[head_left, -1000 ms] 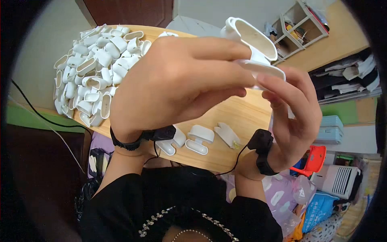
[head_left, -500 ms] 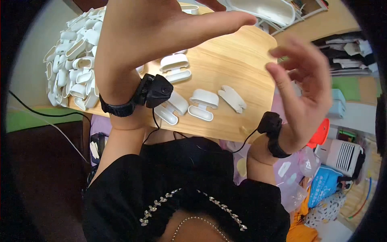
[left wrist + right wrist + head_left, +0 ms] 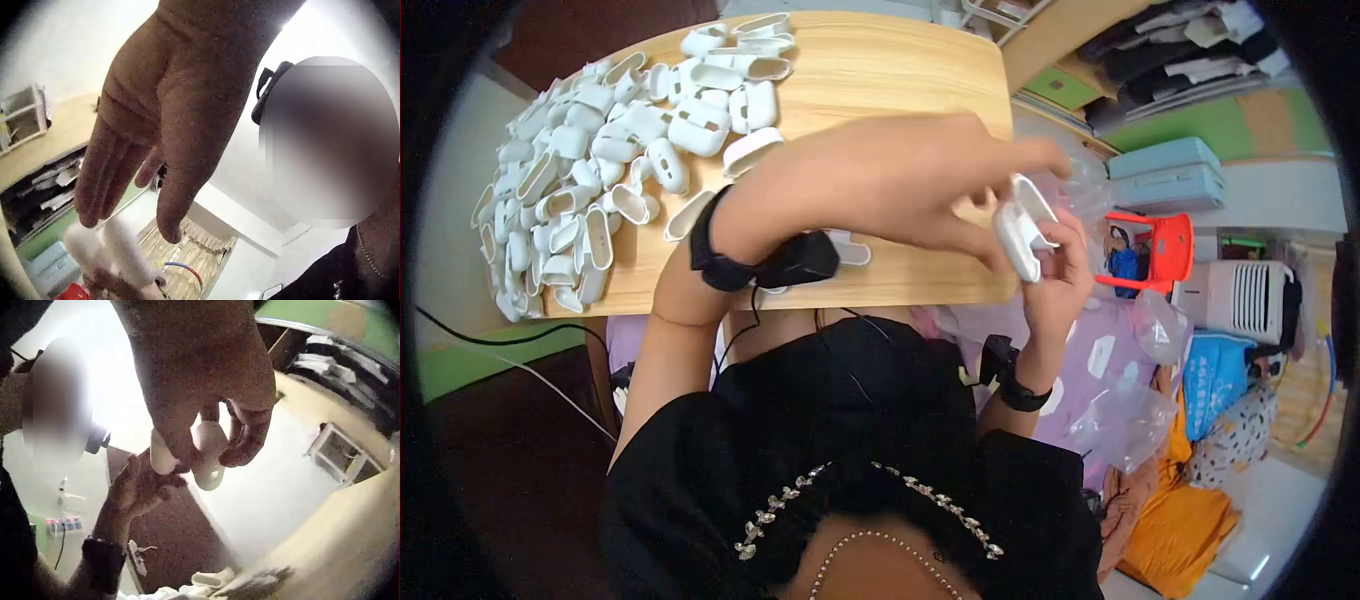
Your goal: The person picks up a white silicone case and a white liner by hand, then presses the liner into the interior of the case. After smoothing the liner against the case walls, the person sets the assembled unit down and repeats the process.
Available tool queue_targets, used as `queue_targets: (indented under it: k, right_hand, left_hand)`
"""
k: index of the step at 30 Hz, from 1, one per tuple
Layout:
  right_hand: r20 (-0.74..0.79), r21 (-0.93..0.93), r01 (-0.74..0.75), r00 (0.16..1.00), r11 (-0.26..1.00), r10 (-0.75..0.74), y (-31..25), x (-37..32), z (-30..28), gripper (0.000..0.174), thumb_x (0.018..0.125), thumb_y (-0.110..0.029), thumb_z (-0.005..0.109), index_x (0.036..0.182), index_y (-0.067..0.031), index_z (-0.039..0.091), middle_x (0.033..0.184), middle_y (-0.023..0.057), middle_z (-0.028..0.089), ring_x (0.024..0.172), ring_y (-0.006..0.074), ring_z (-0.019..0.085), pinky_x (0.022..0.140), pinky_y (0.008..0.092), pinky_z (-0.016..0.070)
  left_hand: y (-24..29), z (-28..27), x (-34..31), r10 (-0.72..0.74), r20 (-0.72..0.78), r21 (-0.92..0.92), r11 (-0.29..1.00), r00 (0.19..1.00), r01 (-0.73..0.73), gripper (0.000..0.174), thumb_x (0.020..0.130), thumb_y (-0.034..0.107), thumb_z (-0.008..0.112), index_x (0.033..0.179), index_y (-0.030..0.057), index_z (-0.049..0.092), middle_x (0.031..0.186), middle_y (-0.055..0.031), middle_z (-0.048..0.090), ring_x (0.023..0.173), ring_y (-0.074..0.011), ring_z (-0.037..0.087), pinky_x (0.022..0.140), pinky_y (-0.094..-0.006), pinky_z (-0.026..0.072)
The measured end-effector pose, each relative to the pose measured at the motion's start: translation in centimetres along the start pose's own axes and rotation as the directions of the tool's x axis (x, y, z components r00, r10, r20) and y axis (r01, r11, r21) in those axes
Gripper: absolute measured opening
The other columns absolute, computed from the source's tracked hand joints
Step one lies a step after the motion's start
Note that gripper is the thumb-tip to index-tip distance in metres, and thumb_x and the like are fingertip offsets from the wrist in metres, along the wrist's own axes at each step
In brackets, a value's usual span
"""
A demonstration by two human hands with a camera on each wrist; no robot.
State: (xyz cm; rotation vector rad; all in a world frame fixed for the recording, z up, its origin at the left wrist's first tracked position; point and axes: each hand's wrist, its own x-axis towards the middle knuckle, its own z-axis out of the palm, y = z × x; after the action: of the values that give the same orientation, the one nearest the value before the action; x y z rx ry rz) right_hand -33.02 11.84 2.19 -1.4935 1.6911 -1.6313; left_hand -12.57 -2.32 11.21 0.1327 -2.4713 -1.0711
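A white two-part case (image 3: 1015, 235) hangs over the table's right edge, pinched between the thumb and fingers of the right hand (image 3: 1062, 270). In the right wrist view the right hand (image 3: 200, 369) holds the case (image 3: 209, 459) from above, its two halves apart. Close beside it is the left hand (image 3: 880, 180), fingers extended; whether they touch the case is unclear. The left wrist view shows the left hand (image 3: 169, 106) with straight fingers and a blurred case (image 3: 119, 247) beyond them. Partly under the left forearm lies another white case (image 3: 852, 252).
A large pile of white cases (image 3: 610, 140) covers the left of the wooden table (image 3: 880, 70). To the right are a red stool (image 3: 1168, 255), a pale blue box (image 3: 1168, 180), a white appliance (image 3: 1240, 295) and bags (image 3: 1215, 380). A thin cable (image 3: 745, 330) trails from the left wrist.
Both hands came down and closer together; the case, earlier up at the top beside the left hand, is now in the right hand's grip. The view has shifted, showing more of the pile.
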Motion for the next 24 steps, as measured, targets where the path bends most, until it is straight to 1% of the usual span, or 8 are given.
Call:
queue_targets:
  k: [6,9,10,13,15,20,22,24]
  right_hand:
    - [-0.067,-0.392,-0.47,0.872,0.791,0.485,6.9,-2.0,-7.0,0.046,0.073,-0.002,0.071,0.116,-0.0005,0.055,0.106,0.0134,0.058,0.073,0.0186,0.059,0.066,0.0303,0.0493]
    - [0.039,-0.751,-0.069,0.988,0.656,0.149,14.7,-1.9,-9.6,0.056,0.071,-0.009,0.073,0.123,-0.0033,0.052,0.112,0.0176,0.056,0.082,0.0266,0.06,0.072,0.0341,0.0494]
    - [0.086,-0.88,0.129,0.99,0.458,-0.114,14.5,-1.3,-9.5,0.07,0.069,-0.02,0.077,0.13,-0.0065,0.046,0.114,0.0203,0.054,0.096,0.0346,0.056,0.082,0.0411,0.047]
    - [0.059,-0.897,0.108,0.99,0.429,-0.126,14.2,2.3,-7.2,0.078,0.062,-0.02,0.079,0.131,-0.0076,0.045,0.117,0.0259,0.048,0.11,0.0426,0.048,0.091,0.0465,0.0425]
    - [0.005,-0.894,-0.088,0.979,0.439,0.205,15.8,5.3,-5.3,0.084,0.06,-0.025,0.081,0.134,-0.0095,0.045,0.126,0.0279,0.045,0.117,0.0437,0.044,0.096,0.0465,0.0405]
    - [0.387,-0.922,0.381,0.898,-0.071,-0.207,19.7,11.8,-0.3,0.085,0.066,-0.033,0.078,0.138,-0.0107,0.041,0.141,0.0245,0.037,0.128,0.0407,0.039,0.102,0.0464,0.0367]
    - [0.532,-0.844,0.536,0.828,-0.027,-0.18,20.7,12.9,1.5,0.081,0.068,-0.034,0.076,0.138,-0.0098,0.042,0.141,0.0238,0.038,0.128,0.0401,0.039,0.102,0.0468,0.0362]
    - [0.614,-0.718,0.598,0.785,0.356,-0.081,20.9,12.8,2.3,0.078,0.07,-0.035,0.074,0.137,-0.0089,0.043,0.141,0.0231,0.039,0.129,0.0395,0.039,0.102,0.0472,0.0357]
  left_hand:
    - [3.7,-4.1,-4.5,-0.209,-0.223,0.228,0.939,0.952,0.259,0.049,0.075,0.025,0.077,0.116,0.005,0.059,0.1,-0.0114,0.069,0.093,-0.0228,0.068,0.076,-0.032,0.0513]
    - [5.0,-3.3,-6.5,-0.369,-0.169,0.239,0.884,0.914,0.401,0.049,0.075,0.025,0.077,0.115,0.0033,0.059,0.102,-0.0127,0.068,0.094,-0.0234,0.067,0.077,-0.0331,0.0506]
    - [5.0,-2.9,-7.2,-0.417,-0.132,0.261,0.861,0.9,0.437,0.049,0.075,0.025,0.077,0.115,0.0029,0.059,0.103,-0.0131,0.068,0.095,-0.0237,0.066,0.077,-0.0335,0.0505]
    - [4.4,-0.8,-9.6,-0.495,-0.085,0.35,0.797,0.864,0.491,0.053,0.074,0.026,0.078,0.116,0.0027,0.057,0.112,-0.0149,0.063,0.102,-0.03,0.061,0.084,-0.0375,0.0487]
    - [3.5,0.7,-11.2,-0.529,-0.18,0.365,0.747,0.83,0.555,0.056,0.072,0.027,0.078,0.118,0.0031,0.055,0.118,-0.0154,0.06,0.108,-0.0322,0.057,0.09,-0.0394,0.0456]
    - [2.2,4.0,-14.6,-0.434,-0.379,0.398,0.721,0.817,0.567,0.063,0.071,0.027,0.079,0.122,0.004,0.052,0.13,-0.0169,0.049,0.123,-0.0353,0.045,0.099,-0.0398,0.0398]
    - [3.2,4.6,-15.2,-0.417,-0.428,0.387,0.717,0.802,0.58,0.063,0.071,0.027,0.079,0.123,0.0041,0.052,0.132,-0.0171,0.048,0.125,-0.0355,0.043,0.102,-0.0406,0.0385]
    - [3.9,5.3,-16.2,-0.416,-0.488,0.348,0.714,0.768,0.608,0.063,0.071,0.027,0.079,0.123,0.0047,0.052,0.135,-0.0169,0.047,0.128,-0.0355,0.041,0.105,-0.0415,0.0365]
